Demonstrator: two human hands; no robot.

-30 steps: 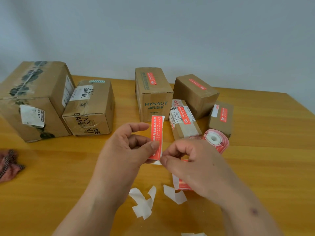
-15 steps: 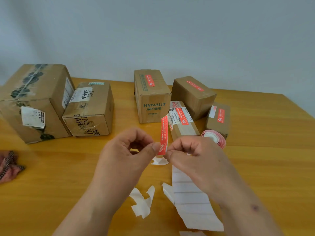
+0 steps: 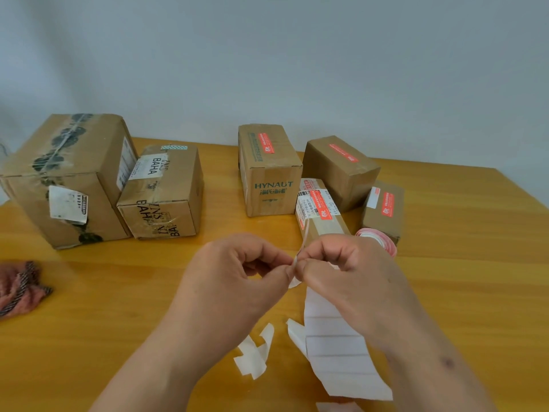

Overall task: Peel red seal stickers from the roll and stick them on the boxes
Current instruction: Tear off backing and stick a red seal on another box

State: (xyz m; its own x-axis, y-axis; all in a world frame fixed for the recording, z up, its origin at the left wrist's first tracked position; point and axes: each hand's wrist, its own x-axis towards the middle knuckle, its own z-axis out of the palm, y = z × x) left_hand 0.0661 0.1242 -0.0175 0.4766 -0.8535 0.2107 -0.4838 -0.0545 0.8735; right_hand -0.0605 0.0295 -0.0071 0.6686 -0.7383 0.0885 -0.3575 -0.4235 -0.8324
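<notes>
Two hands pinch one sticker (image 3: 300, 250) edge-on at table centre: left hand (image 3: 237, 281) and right hand (image 3: 341, 272), thumb and forefinger clamped on it. White backing strip (image 3: 335, 349) trails toward six o'clock. Peeling looks nearly complete; next, carry it toward ten o'clock, probably to the unsealed BAHA box (image 3: 162, 193). Roll (image 3: 378, 237) sits at one o'clock.
</notes>
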